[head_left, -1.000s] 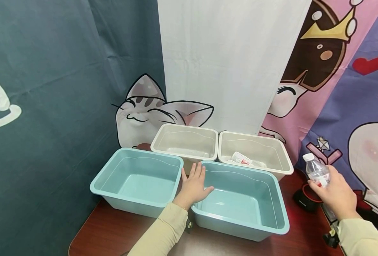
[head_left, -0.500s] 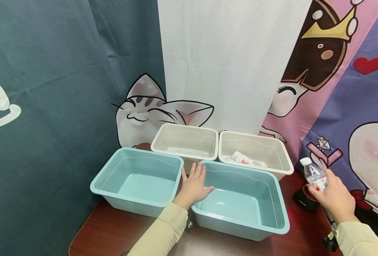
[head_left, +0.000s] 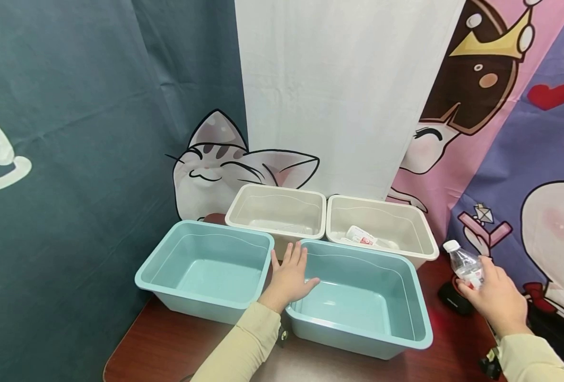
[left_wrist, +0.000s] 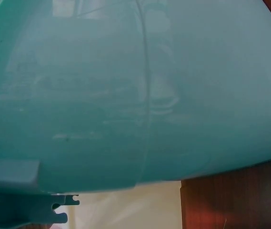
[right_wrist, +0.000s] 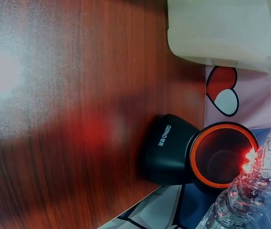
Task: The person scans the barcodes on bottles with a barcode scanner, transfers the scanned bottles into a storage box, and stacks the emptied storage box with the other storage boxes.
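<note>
A clear plastic bottle point(head_left: 464, 263) with a white cap tilts up and left in my right hand point(head_left: 499, 297), thumb and fingers curled round it. In the right wrist view the bottle point(right_wrist: 249, 191) is beside a black scanner point(right_wrist: 171, 150) with an orange ring, and red light glints on the plastic. My left hand point(head_left: 288, 281) has its fingers straight and spread at the near corner between two light blue bins, the left bin point(head_left: 205, 305) and the right bin point(head_left: 353, 339). From the left wrist, mostly one bin's blue wall point(left_wrist: 149, 95) shows.
Behind the blue bins are two cream bins. The right cream bin point(head_left: 382, 204) holds a white bottle with a red mark point(head_left: 360, 236); the left cream bin point(head_left: 277, 191) has something clear at its bottom. All stand on a reddish-brown table point(head_left: 138, 345), with printed curtains behind.
My right hand has brought the bottle slightly left and down, closer above the scanner. My left hand has stayed where it was.
</note>
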`<action>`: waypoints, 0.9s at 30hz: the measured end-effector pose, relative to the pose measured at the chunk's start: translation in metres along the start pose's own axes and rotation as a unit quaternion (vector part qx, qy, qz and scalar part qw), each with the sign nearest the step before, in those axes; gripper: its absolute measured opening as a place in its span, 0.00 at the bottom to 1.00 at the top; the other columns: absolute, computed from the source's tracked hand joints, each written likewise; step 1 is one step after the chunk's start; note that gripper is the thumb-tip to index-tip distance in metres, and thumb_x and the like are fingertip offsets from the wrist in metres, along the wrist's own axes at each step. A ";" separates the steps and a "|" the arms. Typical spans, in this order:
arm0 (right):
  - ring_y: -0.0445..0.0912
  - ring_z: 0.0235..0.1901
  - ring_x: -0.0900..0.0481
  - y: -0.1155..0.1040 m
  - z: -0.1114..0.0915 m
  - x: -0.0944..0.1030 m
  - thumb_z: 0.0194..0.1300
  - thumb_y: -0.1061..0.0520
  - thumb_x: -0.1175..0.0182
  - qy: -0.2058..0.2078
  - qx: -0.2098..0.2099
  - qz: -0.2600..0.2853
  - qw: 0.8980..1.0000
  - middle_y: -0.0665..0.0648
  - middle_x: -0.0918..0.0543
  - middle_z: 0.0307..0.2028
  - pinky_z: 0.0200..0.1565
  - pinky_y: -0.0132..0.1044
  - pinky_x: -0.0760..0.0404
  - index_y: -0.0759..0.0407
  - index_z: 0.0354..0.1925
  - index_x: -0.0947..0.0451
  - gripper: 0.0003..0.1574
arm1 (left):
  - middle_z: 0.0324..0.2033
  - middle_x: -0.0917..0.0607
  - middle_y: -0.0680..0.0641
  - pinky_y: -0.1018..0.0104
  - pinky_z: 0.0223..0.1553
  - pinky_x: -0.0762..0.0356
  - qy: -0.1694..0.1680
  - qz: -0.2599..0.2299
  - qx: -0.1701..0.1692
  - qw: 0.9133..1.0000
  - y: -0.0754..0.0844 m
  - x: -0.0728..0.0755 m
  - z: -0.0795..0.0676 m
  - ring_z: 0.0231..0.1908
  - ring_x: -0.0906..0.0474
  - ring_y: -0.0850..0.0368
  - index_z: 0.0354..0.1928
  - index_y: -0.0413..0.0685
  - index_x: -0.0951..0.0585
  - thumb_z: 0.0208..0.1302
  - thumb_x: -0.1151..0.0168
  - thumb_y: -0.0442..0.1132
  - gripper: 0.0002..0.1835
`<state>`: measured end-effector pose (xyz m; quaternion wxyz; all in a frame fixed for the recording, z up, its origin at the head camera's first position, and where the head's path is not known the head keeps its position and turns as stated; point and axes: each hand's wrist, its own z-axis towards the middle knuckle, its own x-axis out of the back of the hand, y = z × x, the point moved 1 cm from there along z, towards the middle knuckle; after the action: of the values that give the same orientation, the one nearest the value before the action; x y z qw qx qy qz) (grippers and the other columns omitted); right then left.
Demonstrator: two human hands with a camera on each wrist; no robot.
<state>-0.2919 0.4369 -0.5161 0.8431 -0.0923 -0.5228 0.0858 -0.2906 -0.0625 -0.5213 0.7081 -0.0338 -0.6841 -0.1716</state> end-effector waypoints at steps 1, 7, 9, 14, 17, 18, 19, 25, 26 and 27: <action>0.73 0.33 0.26 0.000 -0.001 -0.001 0.45 0.46 0.22 0.001 0.000 0.000 1.000 0.79 0.27 0.42 0.22 0.66 0.31 0.65 0.65 0.39 0.57 | 0.80 0.53 0.43 0.27 0.71 0.67 -0.001 0.000 0.000 1.000 0.000 0.000 0.000 0.79 0.60 0.44 0.80 0.45 0.47 0.70 0.52 0.70 0.49; 0.73 0.35 0.26 0.002 -0.004 -0.007 0.45 0.47 0.21 0.010 0.010 -0.001 1.000 0.78 0.27 0.43 0.24 0.67 0.30 0.64 0.65 0.38 0.57 | 0.80 0.52 0.42 0.27 0.71 0.67 -0.001 0.000 -0.001 1.000 0.000 0.001 0.000 0.79 0.60 0.44 0.80 0.44 0.47 0.70 0.52 0.70 0.49; 0.73 0.35 0.26 0.003 -0.005 -0.008 0.44 0.48 0.21 0.014 0.017 -0.001 1.000 0.78 0.27 0.44 0.25 0.68 0.30 0.64 0.65 0.38 0.56 | 0.80 0.52 0.42 0.27 0.71 0.67 0.000 0.001 -0.001 1.000 0.000 0.001 0.000 0.79 0.59 0.44 0.80 0.44 0.47 0.70 0.52 0.70 0.49; 0.73 0.37 0.26 0.004 -0.007 -0.011 0.43 0.50 0.20 0.016 0.028 -0.004 0.999 0.78 0.27 0.47 0.29 0.71 0.29 0.64 0.65 0.38 0.57 | 0.80 0.52 0.43 0.27 0.71 0.67 0.001 0.002 -0.001 1.000 0.000 0.001 0.000 0.79 0.59 0.44 0.80 0.45 0.47 0.70 0.52 0.70 0.49; 0.73 0.37 0.26 0.004 -0.009 -0.012 0.42 0.50 0.20 0.016 0.030 -0.008 0.999 0.77 0.27 0.47 0.29 0.72 0.28 0.63 0.65 0.38 0.57 | 0.80 0.52 0.43 0.27 0.71 0.68 0.001 0.002 0.000 1.000 0.001 0.001 -0.001 0.79 0.59 0.44 0.80 0.45 0.47 0.70 0.52 0.70 0.49; 0.73 0.36 0.26 0.004 -0.009 -0.012 0.41 0.50 0.20 0.018 0.032 -0.008 0.999 0.77 0.27 0.46 0.28 0.72 0.28 0.63 0.65 0.37 0.57 | 0.80 0.52 0.43 0.27 0.71 0.68 0.001 0.002 0.000 1.000 0.001 0.001 -0.001 0.79 0.59 0.44 0.80 0.45 0.47 0.70 0.52 0.70 0.49; 0.73 0.36 0.26 0.005 -0.010 -0.013 0.41 0.50 0.20 0.021 0.034 -0.007 0.999 0.77 0.27 0.46 0.28 0.72 0.29 0.63 0.64 0.37 0.57 | 0.80 0.52 0.43 0.27 0.71 0.68 0.001 0.002 0.000 1.000 0.000 0.001 -0.001 0.79 0.60 0.44 0.80 0.45 0.47 0.70 0.52 0.70 0.49; 0.73 0.34 0.26 0.006 -0.015 -0.016 0.39 0.50 0.20 0.032 0.046 -0.006 0.998 0.77 0.26 0.45 0.27 0.71 0.29 0.62 0.63 0.36 0.56 | 0.80 0.52 0.43 0.28 0.71 0.68 -0.001 0.003 0.000 1.000 0.000 0.001 0.000 0.79 0.60 0.44 0.80 0.45 0.47 0.70 0.52 0.70 0.49; 0.73 0.34 0.26 0.006 -0.016 -0.016 0.39 0.50 0.20 0.033 0.048 -0.006 0.998 0.77 0.26 0.45 0.27 0.72 0.29 0.62 0.63 0.36 0.56 | 0.80 0.52 0.42 0.28 0.71 0.67 0.000 0.004 0.000 1.000 0.000 0.001 0.000 0.79 0.60 0.44 0.80 0.45 0.47 0.70 0.52 0.70 0.49; 0.73 0.34 0.26 0.006 -0.016 -0.017 0.39 0.50 0.20 0.033 0.050 -0.005 0.998 0.77 0.26 0.45 0.27 0.72 0.29 0.62 0.63 0.36 0.56 | 0.80 0.52 0.43 0.28 0.71 0.67 -0.001 0.005 0.000 1.000 0.000 0.001 0.000 0.79 0.60 0.44 0.80 0.45 0.47 0.70 0.52 0.70 0.49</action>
<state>-0.2849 0.4375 -0.5392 0.8641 -0.0499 -0.4899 0.1043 -0.2903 -0.0625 -0.5201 0.7084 -0.0373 -0.6846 -0.1680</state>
